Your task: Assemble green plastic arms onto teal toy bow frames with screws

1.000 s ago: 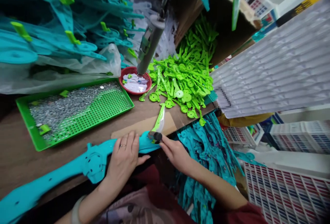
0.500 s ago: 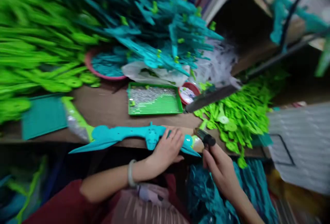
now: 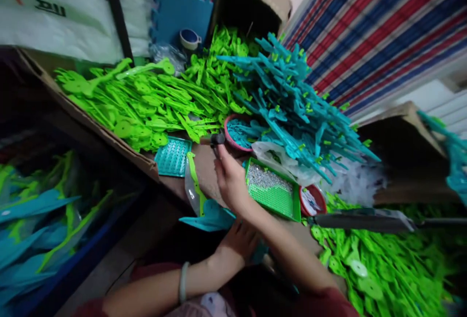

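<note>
Right hand (image 3: 228, 178) closed around a small dark tool (image 3: 217, 139) above the counter (image 3: 204, 166) — left hand (image 3: 239, 241) flat on a teal plastic part (image 3: 209, 217), grip hidden.

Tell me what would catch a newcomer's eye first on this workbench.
Probably the heap of teal plastic parts bristling up right of centre, and the spread of bright green parts to its left. In front, the right hand lifts a small dark tool beside a green tray of tiny metal pieces.

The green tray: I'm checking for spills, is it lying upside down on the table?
No: the green tray lies right way up beside the right hand, with small silvery parts heaped in its far end.
</note>
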Tool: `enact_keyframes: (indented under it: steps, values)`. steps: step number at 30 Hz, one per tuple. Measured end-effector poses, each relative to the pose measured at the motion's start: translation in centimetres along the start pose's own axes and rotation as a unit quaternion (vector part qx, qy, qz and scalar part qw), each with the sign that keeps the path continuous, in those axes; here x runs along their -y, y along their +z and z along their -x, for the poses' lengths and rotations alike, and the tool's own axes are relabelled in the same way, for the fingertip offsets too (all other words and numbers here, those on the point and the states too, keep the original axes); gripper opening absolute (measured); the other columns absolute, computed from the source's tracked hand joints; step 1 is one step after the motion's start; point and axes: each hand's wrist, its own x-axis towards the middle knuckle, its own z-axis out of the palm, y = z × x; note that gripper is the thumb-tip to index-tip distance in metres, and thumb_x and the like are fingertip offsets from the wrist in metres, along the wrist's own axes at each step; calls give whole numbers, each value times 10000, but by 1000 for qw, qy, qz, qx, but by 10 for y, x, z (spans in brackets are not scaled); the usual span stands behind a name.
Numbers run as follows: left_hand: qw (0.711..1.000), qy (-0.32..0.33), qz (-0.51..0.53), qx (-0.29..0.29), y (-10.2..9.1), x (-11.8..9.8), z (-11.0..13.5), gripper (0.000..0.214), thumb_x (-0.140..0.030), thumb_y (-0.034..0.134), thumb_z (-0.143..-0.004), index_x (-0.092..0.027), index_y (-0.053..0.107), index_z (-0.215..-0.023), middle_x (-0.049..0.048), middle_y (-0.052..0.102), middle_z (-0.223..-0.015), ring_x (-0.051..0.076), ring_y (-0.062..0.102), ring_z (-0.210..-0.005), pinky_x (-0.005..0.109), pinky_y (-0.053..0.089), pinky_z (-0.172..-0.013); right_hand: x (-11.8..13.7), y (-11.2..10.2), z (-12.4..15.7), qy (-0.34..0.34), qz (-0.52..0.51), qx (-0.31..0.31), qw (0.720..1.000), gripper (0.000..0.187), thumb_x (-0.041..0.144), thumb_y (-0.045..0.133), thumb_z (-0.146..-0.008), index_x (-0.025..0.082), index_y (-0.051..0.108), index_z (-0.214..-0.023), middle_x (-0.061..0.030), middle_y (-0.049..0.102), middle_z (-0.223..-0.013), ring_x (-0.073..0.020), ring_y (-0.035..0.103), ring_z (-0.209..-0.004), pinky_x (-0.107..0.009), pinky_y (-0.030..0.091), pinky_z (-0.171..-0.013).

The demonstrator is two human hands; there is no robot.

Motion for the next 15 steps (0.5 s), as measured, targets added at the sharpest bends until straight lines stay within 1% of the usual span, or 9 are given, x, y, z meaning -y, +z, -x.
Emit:
enact_keyframes:
  steps: [2,3,4,5,6,9,11,13,15]
  values:
    - [1000,13,8,-27,-2,1,1,740,-571,665,-888,-87,495,-1421,175,615,-1379,339,545,-1301,480,355,-1131,-2,21,-18,31,46,101,993,496,175,438,-1005,139,465,-1499,-137,751,-940,-243,699,-816,-338,548,-742]
    - [999,19,15,-34,-2,2,2,779,-585,657,-889,-68,466,-1440,183,594,-1406,343,527,-1322,475,344,-1140,-4,25,-21,46,58,139,987,493,175,466,-994,149,490,-1485,-129,752,-898,-240,689,-757,-333,536,-710]
    - [999,23,25,-33,-2,3,1,809,-598,653,-887,-55,448,-1449,190,580,-1421,346,522,-1328,473,340,-1144,-6,24,-22,58,58,154,985,490,182,485,-986,161,506,-1476,-117,752,-870,-229,675,-708,-326,525,-691]
    - [999,22,37,-25,-1,3,-1,826,-604,658,-881,-48,440,-1453,197,572,-1428,350,523,-1327,475,340,-1144,-7,18,-21,66,45,144,986,486,195,492,-985,168,515,-1469,-104,749,-850,-213,658,-672,-317,517,-684]
    - [998,22,51,-15,0,2,-5,843,-609,677,-866,-45,444,-1447,206,575,-1421,354,532,-1318,478,349,-1138,-7,9,-18,69,22,119,990,480,212,489,-989,169,519,-1466,-90,743,-833,-196,642,-648,-307,511,-682]
    - [995,17,95,5,4,-3,-21,905,-638,778,-753,-44,511,-1383,225,622,-1349,370,565,-1276,485,393,-1106,-4,-26,0,81,-41,51,995,467,264,461,-1004,143,535,-1449,-50,707,-763,-156,598,-600,-274,495,-656]
    - [992,17,124,-1,6,-7,-30,930,-663,799,-708,-46,539,-1353,221,636,-1327,367,570,-1267,475,413,-1098,-1,-47,15,78,-54,46,994,450,270,444,-1011,138,556,-1426,-35,690,-749,-141,586,-592,-256,484,-630]
    - [988,19,155,-14,7,-11,-34,913,-683,758,-739,-78,526,-1382,191,614,-1373,356,542,-1307,451,423,-1103,4,-63,31,62,-57,43,996,435,249,440,-1015,148,555,-1422,-26,678,-745,-134,583,-594,-247,484,-617]
    - [980,-13,194,-32,7,-14,-33,799,-650,718,-804,-153,528,-1399,134,597,-1407,335,528,-1329,425,443,-1092,7,-73,49,38,-50,24,998,427,225,448,-1018,170,542,-1431,-21,669,-751,-133,586,-606,-243,495,-623]
